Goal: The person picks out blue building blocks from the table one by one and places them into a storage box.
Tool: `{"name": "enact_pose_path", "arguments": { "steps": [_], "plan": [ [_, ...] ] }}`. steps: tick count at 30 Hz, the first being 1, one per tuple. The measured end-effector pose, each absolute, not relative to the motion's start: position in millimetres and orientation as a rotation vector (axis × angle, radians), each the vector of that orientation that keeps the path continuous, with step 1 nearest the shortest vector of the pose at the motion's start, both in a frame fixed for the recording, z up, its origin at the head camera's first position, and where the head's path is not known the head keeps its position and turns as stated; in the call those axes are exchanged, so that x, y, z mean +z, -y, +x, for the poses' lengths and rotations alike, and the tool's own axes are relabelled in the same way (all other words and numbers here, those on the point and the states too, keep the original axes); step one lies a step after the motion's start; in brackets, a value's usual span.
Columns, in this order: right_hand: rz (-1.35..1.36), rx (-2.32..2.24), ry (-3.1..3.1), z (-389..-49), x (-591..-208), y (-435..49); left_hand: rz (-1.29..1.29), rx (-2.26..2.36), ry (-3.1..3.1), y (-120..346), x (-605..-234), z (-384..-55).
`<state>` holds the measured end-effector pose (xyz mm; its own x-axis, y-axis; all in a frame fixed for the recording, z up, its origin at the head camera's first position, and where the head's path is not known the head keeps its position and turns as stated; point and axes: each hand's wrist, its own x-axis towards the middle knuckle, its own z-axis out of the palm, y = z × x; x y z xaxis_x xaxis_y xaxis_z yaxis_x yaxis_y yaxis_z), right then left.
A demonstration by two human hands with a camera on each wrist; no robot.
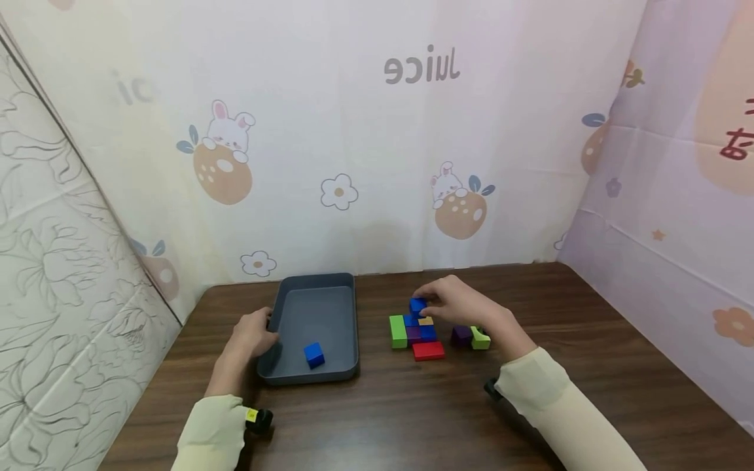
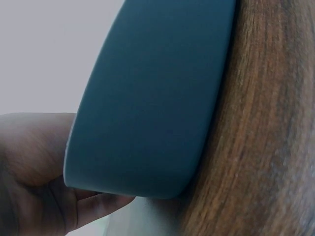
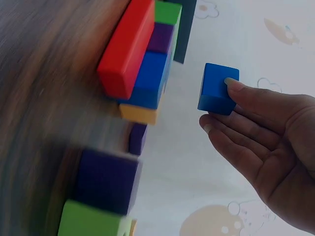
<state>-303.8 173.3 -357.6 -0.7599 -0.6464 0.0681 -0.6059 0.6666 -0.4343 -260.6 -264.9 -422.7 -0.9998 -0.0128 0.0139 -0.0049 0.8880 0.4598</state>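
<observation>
My left hand (image 1: 252,335) grips the left wall of a dark grey tray (image 1: 312,304), thumb at the rim; the tray's side (image 2: 147,108) fills much of the left wrist view. Inside the tray, toward its near end, lies a blue cube (image 1: 314,354). Over at the right, my right hand (image 1: 456,299) pinches a second blue block (image 3: 214,91) between thumb and fingers, held above a cluster of blocks. That cluster has a green block (image 1: 398,331), blue ones, a purple one and a yellowish one, with a red block (image 1: 428,351) along its near side.
A purple block (image 1: 461,336) and a light green block with a curved notch (image 1: 480,339) sit right of the cluster, close under my right forearm. The dark wooden table (image 1: 377,418) ends at printed curtains (image 1: 377,131) behind and at the sides.
</observation>
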Motion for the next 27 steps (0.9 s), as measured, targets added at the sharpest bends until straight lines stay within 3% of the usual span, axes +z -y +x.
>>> {"name": "enact_pose_path", "arguments": {
  "steps": [27],
  "plan": [
    [-1.205,-0.738,-2.656,-286.3,-346.8,-84.8,0.035,-0.756,3.046,266.0,-424.3,-263.0]
  ]
}}
